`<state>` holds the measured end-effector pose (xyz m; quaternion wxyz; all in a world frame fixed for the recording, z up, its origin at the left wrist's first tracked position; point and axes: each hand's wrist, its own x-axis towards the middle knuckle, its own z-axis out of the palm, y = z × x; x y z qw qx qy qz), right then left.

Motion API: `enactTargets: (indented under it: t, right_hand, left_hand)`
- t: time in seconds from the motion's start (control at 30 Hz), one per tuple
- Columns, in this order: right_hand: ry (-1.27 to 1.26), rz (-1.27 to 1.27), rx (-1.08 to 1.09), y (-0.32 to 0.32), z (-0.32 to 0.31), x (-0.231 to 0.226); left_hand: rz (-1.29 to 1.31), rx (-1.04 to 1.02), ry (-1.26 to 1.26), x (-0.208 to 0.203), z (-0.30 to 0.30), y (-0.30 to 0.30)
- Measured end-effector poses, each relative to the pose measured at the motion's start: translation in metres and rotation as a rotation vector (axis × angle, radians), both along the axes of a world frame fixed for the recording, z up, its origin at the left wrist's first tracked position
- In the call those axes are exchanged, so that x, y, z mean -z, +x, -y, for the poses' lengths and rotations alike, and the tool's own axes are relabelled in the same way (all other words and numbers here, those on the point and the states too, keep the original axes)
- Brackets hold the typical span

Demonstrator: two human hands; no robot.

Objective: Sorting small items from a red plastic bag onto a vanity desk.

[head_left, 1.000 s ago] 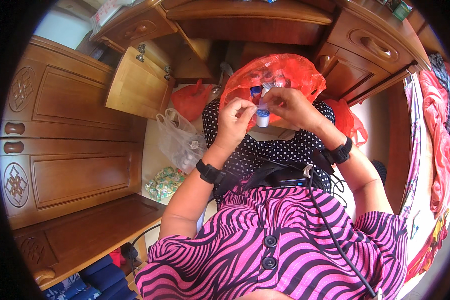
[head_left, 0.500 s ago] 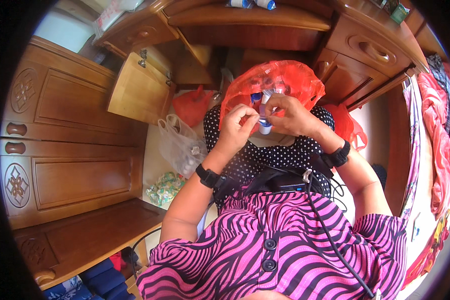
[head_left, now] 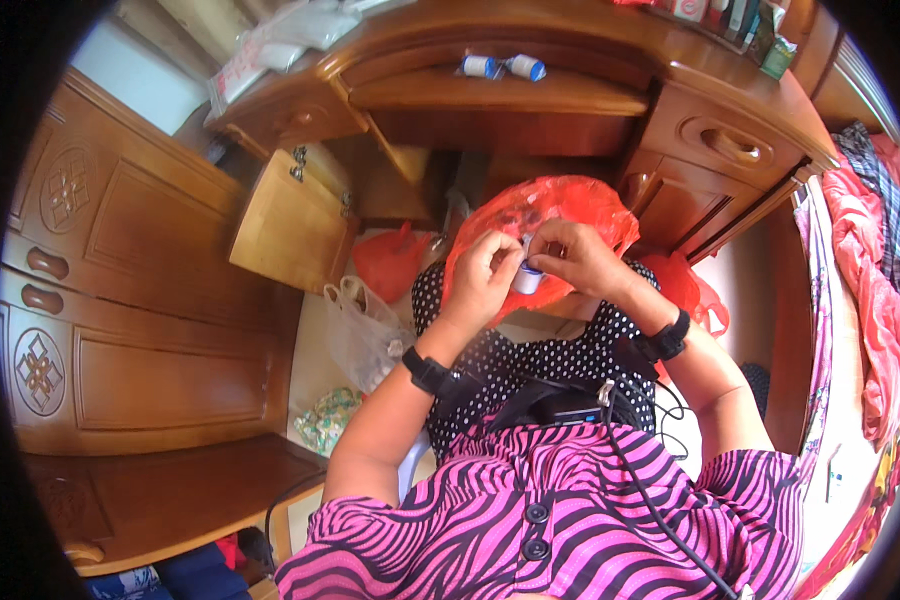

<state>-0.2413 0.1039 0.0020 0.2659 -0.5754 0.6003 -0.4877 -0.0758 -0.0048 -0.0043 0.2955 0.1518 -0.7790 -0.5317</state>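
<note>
Both of my hands are raised over a red plastic bag (head_left: 608, 215) that sits on my lap. Between them hangs a small white cylinder with a blue end (head_left: 527, 282), seemingly in clear wrapping. My left hand (head_left: 485, 277) pinches at its top with thumb and forefinger. Close beside, my right hand (head_left: 582, 258) pinches the same spot, its fingertips almost touching the left ones. The fingers partly hide the cylinder's upper part. Two similar white-and-blue cylinders (head_left: 502, 67) in clear wrapping lie on the wooden desk ahead.
An opened cabinet door (head_left: 292, 222) stands at the left, near a white plastic bag (head_left: 360, 330) and another red bag (head_left: 390, 262) on the floor. Clothes (head_left: 860, 300) hang or lie at the right. Black cables (head_left: 635, 470) run over my shirt.
The view has tilted up, showing more of the desk top. My hands still pinch the cylinder's top, with the fingertips now closer together. Blue-and-white pieces seen earlier inside the bag are now hidden.
</note>
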Motion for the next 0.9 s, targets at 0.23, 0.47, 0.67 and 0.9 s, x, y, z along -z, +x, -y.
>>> enactTargets:
  t: [0.23,0.47,0.67,0.9]
  right_hand:
    - [-0.1,0.309,0.156,-0.054,0.039,-0.089]
    - [-0.379,0.44,0.447,-0.135,0.093,-0.167]
    - [-0.426,0.454,0.439,-0.177,0.095,-0.144]
    - [-0.089,-0.037,0.175,-0.077,0.045,-0.049]
  left_hand:
    - [0.03,-0.12,0.185,0.033,0.0,0.002]
    - [0.423,-0.033,-0.347,0.09,-0.01,-0.003]
    - [0.532,0.077,-0.288,0.106,-0.002,-0.007]
    - [0.477,-0.131,-0.256,0.105,0.013,-0.005]
